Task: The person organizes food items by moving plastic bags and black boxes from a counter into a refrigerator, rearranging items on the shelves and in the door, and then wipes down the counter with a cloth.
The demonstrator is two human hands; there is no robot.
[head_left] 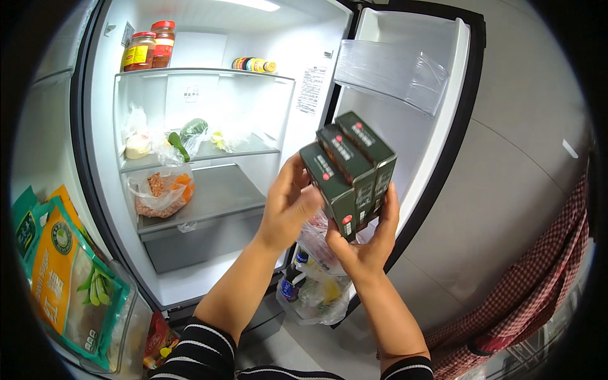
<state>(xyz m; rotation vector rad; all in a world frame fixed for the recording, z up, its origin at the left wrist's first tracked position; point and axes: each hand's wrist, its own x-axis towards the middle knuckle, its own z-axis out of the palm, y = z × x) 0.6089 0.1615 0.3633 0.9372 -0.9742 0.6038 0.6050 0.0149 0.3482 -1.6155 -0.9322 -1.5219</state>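
Observation:
Three dark green boxes (356,168) with red dots stand side by side in my grasp, tilted, in front of the open refrigerator door. My left hand (286,201) presses on the left side of the stack, its thumb bent at the nearest box. From below and the right, my right hand (369,248) wraps round the same boxes. Beneath them hangs a clear plastic bag (316,297) with a dark bottle (291,282) beside or in it; which of the two I cannot tell.
Inside the refrigerator are red-lidded jars (140,52), a yellow-labelled bottle (253,64) lying down, bagged vegetables (190,132) and a bag of pinkish food (159,193). Large packages (63,266) fill the left door bin. A transparent bin (392,73) lines the right door. Checked cloth (519,297) hangs right.

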